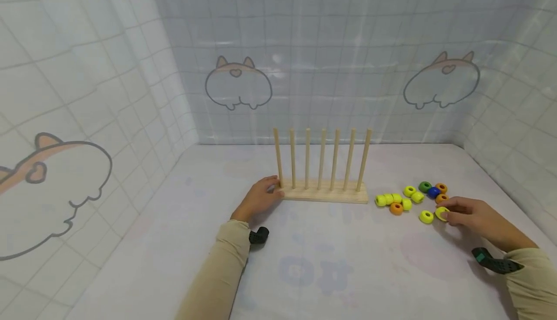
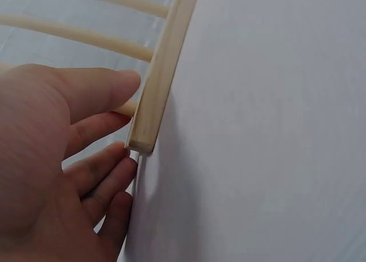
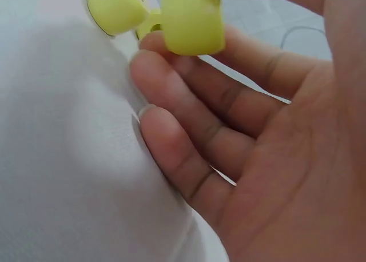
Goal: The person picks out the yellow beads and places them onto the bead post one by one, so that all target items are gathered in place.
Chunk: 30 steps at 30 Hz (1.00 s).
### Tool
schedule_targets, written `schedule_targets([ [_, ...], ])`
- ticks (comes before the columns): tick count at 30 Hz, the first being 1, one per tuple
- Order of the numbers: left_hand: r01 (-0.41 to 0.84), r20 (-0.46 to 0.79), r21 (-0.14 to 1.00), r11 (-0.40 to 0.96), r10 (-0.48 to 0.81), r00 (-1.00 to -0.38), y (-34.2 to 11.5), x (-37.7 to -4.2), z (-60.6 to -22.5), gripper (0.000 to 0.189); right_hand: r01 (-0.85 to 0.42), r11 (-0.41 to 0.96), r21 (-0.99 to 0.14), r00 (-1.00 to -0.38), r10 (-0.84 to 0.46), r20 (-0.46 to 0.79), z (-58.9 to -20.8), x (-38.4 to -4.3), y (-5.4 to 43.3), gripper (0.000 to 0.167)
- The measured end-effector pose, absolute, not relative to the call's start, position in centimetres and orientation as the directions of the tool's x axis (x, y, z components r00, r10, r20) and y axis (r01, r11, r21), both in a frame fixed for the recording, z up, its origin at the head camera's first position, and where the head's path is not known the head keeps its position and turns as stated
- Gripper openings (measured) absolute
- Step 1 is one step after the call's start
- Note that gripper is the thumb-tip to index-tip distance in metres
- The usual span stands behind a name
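Observation:
A wooden rack [image 1: 322, 195] with several upright bare pegs stands on the table. My left hand [image 1: 261, 194] holds the left end of its base, the thumb at the front edge and the index finger behind the end peg [image 2: 127, 107]. Off to the right, my right hand [image 1: 476, 216] pinches a yellow bead [image 3: 193, 22] between thumb and fingers. Its lower fingertips rest along the tabletop in the right wrist view. Just left of the held bead lies another yellow bead [image 1: 426, 217], its hole facing up.
Between the rack and my right hand lie several yellow beads [image 1: 387, 199], some in a row, with an orange bead [image 1: 396, 209] beside them. Behind are a green bead [image 1: 425, 187], a blue bead [image 1: 433, 193] and orange ones [image 1: 441, 188]. Grid-patterned walls [image 1: 330, 68] enclose the table.

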<state>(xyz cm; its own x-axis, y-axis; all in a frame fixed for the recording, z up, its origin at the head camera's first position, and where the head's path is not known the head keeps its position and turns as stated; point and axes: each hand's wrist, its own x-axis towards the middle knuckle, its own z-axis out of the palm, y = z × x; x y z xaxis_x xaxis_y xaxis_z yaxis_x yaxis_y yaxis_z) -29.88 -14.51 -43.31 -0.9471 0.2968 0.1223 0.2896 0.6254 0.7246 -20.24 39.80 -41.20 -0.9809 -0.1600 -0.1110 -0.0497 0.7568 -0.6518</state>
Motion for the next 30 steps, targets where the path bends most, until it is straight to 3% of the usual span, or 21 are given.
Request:
schedule_targets([
  [7, 0.236, 0.098, 0.738, 0.633, 0.245, -0.964, -13.8, -29.9, -43.9, 0.051, -0.03, 0.713, -0.7, -0.995, -0.088, -0.047, -41.0, -20.1, 39.2, 0.053],
  [12, 0.219, 0.104, 0.755, 0.618, 0.217, -0.971, -13.7, -29.6, -43.8, 0.055, -0.072, 0.738, -0.671, -0.997, -0.067, 0.032, -40.8, -20.4, 38.8, 0.053],
  [18, 0.22, 0.114, 0.742, 0.633, 0.204, -0.972, -13.6, -29.4, -43.6, 0.057, -0.151, 0.679, -0.718, -0.988, -0.078, 0.135, -40.6, -20.9, 37.9, 0.05],
  [30, 0.246, 0.14, 0.744, 0.621, 0.216, -0.966, -13.4, -29.5, -44.0, 0.054, -0.182, 0.582, -0.793, -0.981, -0.05, 0.189, -40.3, -22.5, 35.2, 0.051],
])
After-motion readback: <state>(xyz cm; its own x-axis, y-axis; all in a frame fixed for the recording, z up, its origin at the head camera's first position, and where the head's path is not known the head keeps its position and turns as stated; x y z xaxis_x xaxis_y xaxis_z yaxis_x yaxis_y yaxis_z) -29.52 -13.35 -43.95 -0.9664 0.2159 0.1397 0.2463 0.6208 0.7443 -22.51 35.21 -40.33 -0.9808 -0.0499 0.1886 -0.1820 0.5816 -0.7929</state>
